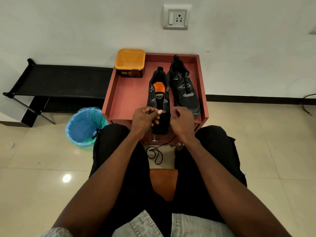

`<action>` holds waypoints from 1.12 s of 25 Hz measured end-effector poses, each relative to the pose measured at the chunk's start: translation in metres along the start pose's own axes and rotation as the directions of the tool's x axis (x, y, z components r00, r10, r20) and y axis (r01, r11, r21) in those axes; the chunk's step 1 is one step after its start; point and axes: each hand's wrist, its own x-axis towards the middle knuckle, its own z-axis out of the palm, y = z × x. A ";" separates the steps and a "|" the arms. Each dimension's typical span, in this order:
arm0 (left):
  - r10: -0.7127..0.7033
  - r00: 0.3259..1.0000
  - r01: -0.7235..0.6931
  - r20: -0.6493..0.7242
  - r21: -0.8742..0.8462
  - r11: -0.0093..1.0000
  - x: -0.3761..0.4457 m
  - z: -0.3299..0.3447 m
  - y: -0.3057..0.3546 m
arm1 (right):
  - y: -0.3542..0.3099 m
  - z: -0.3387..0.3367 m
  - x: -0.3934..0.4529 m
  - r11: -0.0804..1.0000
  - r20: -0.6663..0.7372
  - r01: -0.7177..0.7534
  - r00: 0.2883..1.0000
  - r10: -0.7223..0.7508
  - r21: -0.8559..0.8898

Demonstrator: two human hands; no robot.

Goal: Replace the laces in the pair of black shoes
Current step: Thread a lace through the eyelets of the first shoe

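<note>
Both hands are up over the near end of a small red table (119,93). His left hand (145,118) has its fingers curled, with the thumb and a finger pinched together on something thin and dark, most likely the black lace (156,155). His right hand (182,119) is curled too, but I cannot tell if it is holding anything.

Under the hands sits one black shoe (159,100). It has no lace in it, and you can see the orange inside. Its toe points at the person and sticks out a little past the near edge of the table. Just to its right is the other black shoe (184,88), and that one is laced up.

More of the lace lies in loose loops on the floor, down between the person's knees.

At the far left corner of the table is an open yellow tub (130,63). On the floor to the left stands a blue bin (83,125) with a green bag in it. A low black bench (56,81) sits by the wall.
</note>
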 end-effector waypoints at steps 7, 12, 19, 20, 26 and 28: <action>0.160 0.974 -0.189 0.157 0.192 0.963 0.020 0.006 0.011 | -0.007 -0.011 0.025 0.882 0.226 -0.092 0.974 -0.018 0.463; 0.272 0.956 -0.294 0.110 0.338 0.894 0.021 0.013 -0.004 | -0.005 -0.007 0.023 0.806 0.207 -0.138 0.978 0.020 0.576; 0.133 0.989 -0.079 -0.062 0.533 0.843 0.042 0.008 -0.019 | 0.012 0.016 0.038 0.966 -0.012 -0.116 0.992 0.122 0.231; 0.109 0.993 -0.069 -0.047 0.520 0.851 0.042 0.009 -0.019 | 0.012 0.018 0.039 0.973 -0.013 -0.101 0.994 0.106 0.207; 0.009 1.000 0.001 -0.023 0.418 0.909 0.042 0.015 -0.018 | 0.007 0.021 0.038 0.994 -0.017 -0.039 0.999 0.041 0.101; 0.003 1.000 0.009 -0.031 0.386 0.922 0.044 0.016 -0.018 | 0.005 0.020 0.037 0.999 -0.015 -0.003 1.000 0.004 0.051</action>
